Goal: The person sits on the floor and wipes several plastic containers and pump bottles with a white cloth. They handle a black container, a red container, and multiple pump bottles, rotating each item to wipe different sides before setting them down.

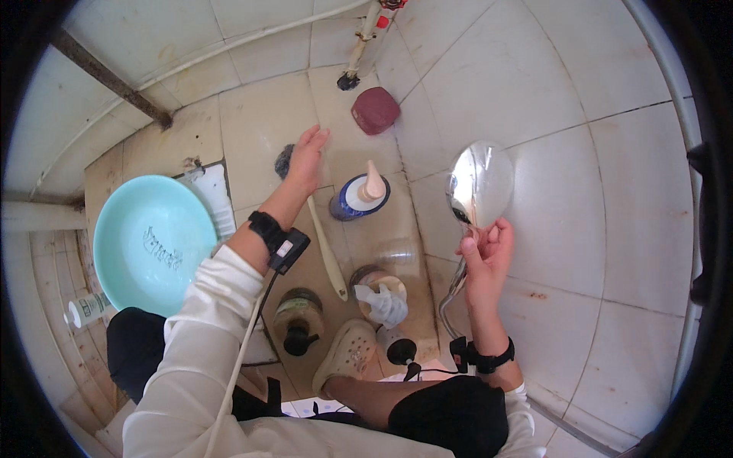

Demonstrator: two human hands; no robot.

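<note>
My right hand (487, 257) grips the neck of a shiny chrome hand shower (481, 180), whose round head points up in front of the white tiled wall. A curved metal hose (448, 318) hangs below it. My left hand (308, 163) reaches forward over the tiled floor with its fingers stretched out, and I see nothing held in it. Beside and partly behind that hand is a dark grey scrubber (284, 161). A long pale handle (326, 252) runs out from under my left wrist. Just right of this hand stands a blue pump bottle (350, 201) with a pink pump.
A turquoise basin (152, 246) sits at left, partly over a white squat-toilet pan (215, 192). Near my shoe (346, 349) stand a black-pump bottle (299, 320) and a container with crumpled white material (383, 303). A maroon object (375, 110) lies by the pipe (362, 48).
</note>
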